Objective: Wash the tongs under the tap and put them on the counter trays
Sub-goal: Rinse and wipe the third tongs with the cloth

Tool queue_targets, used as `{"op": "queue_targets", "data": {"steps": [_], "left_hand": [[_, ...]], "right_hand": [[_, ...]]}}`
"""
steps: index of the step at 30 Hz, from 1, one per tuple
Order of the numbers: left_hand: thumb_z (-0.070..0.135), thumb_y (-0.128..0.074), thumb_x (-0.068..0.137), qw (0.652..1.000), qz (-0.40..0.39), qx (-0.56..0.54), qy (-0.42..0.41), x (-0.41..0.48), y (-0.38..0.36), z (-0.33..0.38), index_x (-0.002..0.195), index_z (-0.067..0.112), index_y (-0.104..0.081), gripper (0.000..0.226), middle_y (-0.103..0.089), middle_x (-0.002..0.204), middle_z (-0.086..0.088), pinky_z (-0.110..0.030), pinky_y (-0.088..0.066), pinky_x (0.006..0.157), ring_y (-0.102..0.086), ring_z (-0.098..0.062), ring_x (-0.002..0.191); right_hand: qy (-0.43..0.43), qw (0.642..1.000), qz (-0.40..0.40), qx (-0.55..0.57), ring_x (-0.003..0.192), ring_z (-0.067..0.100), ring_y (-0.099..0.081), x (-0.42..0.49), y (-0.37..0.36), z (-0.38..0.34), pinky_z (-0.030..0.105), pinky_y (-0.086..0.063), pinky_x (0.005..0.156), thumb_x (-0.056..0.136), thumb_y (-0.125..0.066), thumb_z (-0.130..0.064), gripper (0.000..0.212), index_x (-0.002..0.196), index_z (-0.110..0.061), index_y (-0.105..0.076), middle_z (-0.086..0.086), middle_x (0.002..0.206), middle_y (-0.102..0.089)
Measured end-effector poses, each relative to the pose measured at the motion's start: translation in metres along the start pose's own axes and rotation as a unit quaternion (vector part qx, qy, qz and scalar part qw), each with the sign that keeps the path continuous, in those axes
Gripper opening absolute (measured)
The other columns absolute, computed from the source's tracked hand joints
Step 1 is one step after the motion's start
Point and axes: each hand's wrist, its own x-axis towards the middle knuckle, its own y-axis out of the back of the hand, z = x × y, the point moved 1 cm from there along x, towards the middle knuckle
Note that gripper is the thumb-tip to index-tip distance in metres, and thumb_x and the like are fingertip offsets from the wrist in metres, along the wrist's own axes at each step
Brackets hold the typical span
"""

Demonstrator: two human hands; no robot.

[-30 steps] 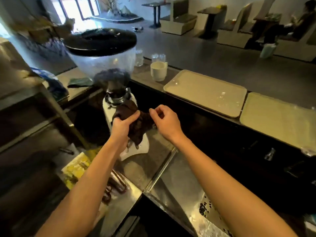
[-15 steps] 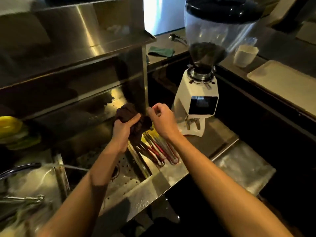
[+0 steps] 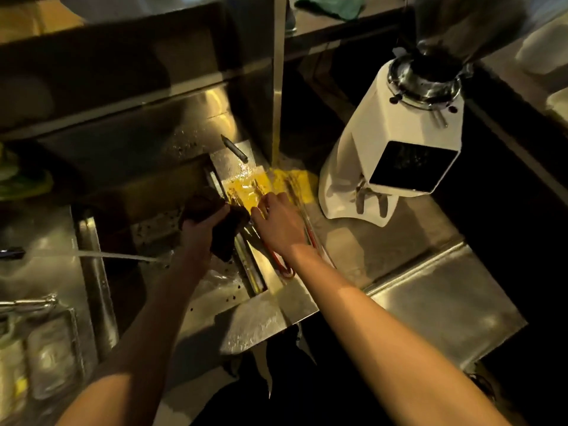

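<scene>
At far left a dark tap spout (image 3: 12, 253), cut off by the frame edge, sends a thin stream of water (image 3: 116, 256) across the sunken steel sink (image 3: 92, 259). The left hand (image 3: 198, 229) is closed around a dark brown crumpled cloth (image 3: 224, 232) at the sink's right rim. Just beside it, the right hand (image 3: 281, 227) lies spread, fingers apart, over the red-handled metal tongs (image 3: 281, 265) on the steel counter (image 3: 384, 259); whether it grips them is unclear. Their tips are hidden. The white coffee grinder (image 3: 396, 142) crowds the right; no writing is legible.
</scene>
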Motion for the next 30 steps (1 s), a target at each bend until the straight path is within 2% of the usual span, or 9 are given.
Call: {"op": "queue_targets", "data": {"steps": [4,7,13,16,20,21,24,27,30], "left_hand": [[0.021,-0.079,0.078,0.999,0.037,-0.010,0.024,0.005,-0.005,-0.010,0.112,0.020,-0.065,0.037,-0.070,0.113,-0.007,-0.043,-0.055,0.086,-0.068,-0.026,0.101],[0.019,-0.077,0.079,0.997,0.061,-0.023,0.027,0.010,-0.004,-0.018,0.121,0.015,-0.062,0.045,-0.069,0.115,-0.009,-0.043,-0.056,0.084,-0.069,-0.026,0.101],[0.010,-0.068,0.087,0.998,0.058,0.007,-0.024,0.015,-0.001,-0.021,0.107,0.019,-0.064,0.022,-0.066,0.116,-0.014,-0.039,-0.058,0.080,-0.068,-0.029,0.102],[0.011,-0.068,0.088,0.998,0.050,-0.001,-0.032,0.019,0.002,-0.022,0.109,0.016,-0.063,0.023,-0.063,0.121,-0.018,-0.048,-0.054,0.092,-0.063,-0.036,0.113],[0.009,-0.065,0.088,0.998,0.019,-0.024,-0.047,0.023,0.007,-0.022,0.113,0.014,-0.059,0.026,-0.060,0.119,-0.014,-0.044,-0.057,0.084,-0.061,-0.037,0.115],[0.009,-0.065,0.088,0.998,0.016,-0.031,-0.050,0.024,0.010,-0.022,0.111,0.015,-0.059,0.025,-0.060,0.119,-0.013,-0.046,-0.056,0.086,-0.060,-0.038,0.116],[0.009,-0.065,0.088,0.997,0.043,-0.063,-0.033,0.021,0.020,-0.018,0.110,0.019,-0.063,0.024,-0.065,0.116,-0.009,-0.046,-0.057,0.087,-0.063,-0.033,0.113],[0.009,-0.060,0.089,0.992,0.057,-0.116,-0.006,0.018,0.037,-0.017,0.116,0.017,-0.063,0.028,-0.065,0.122,-0.012,-0.048,-0.050,0.098,-0.060,-0.034,0.119],[0.011,-0.051,0.090,0.983,0.053,-0.175,-0.004,0.011,0.057,-0.012,0.121,0.014,-0.060,0.033,-0.065,0.121,-0.013,-0.043,-0.049,0.098,-0.057,-0.034,0.122]], "right_hand": [[0.023,0.989,-0.072,-0.128,0.120,0.038,-0.048,0.018,-0.023,0.030,0.040,-0.041,0.095,0.094,-0.060,-0.045,0.046,0.122,-0.009,-0.058,0.020,0.125,-0.054],[0.037,0.979,-0.086,-0.183,0.124,0.038,-0.048,0.024,-0.036,0.043,0.041,-0.043,0.097,0.090,-0.060,-0.055,0.056,0.123,-0.009,-0.055,0.020,0.132,-0.051],[0.051,0.957,-0.147,-0.246,0.125,0.035,-0.045,0.034,-0.035,0.050,0.041,-0.047,0.094,0.100,-0.050,-0.042,0.038,0.124,-0.013,-0.056,0.020,0.139,-0.043],[0.040,0.960,-0.144,-0.235,0.125,0.039,-0.046,0.033,-0.032,0.048,0.045,-0.048,0.095,0.100,-0.044,-0.029,0.033,0.125,-0.011,-0.055,0.023,0.142,-0.042],[0.044,0.982,-0.102,-0.151,0.120,0.039,-0.052,0.032,-0.018,0.039,0.046,-0.054,0.089,0.093,-0.036,-0.017,0.036,0.123,-0.010,-0.057,0.023,0.142,-0.041],[0.040,0.988,-0.092,-0.116,0.115,0.039,-0.055,0.033,-0.014,0.035,0.047,-0.054,0.088,0.096,-0.040,-0.017,0.033,0.124,-0.010,-0.055,0.023,0.142,-0.042],[0.095,0.991,-0.063,-0.066,0.101,0.038,-0.060,0.037,-0.007,0.018,0.035,-0.045,0.076,0.100,-0.049,-0.028,0.027,0.122,-0.013,-0.052,0.016,0.129,-0.051],[0.153,0.983,-0.095,-0.042,0.093,0.039,-0.058,0.040,-0.011,-0.004,0.037,-0.040,0.068,0.101,-0.048,-0.030,0.028,0.122,-0.012,-0.053,0.017,0.116,-0.053],[0.162,0.973,-0.163,0.004,0.093,0.035,-0.055,0.036,-0.027,-0.032,0.037,-0.037,0.070,0.104,-0.043,-0.033,0.023,0.119,-0.016,-0.050,0.014,0.105,-0.054]]}}
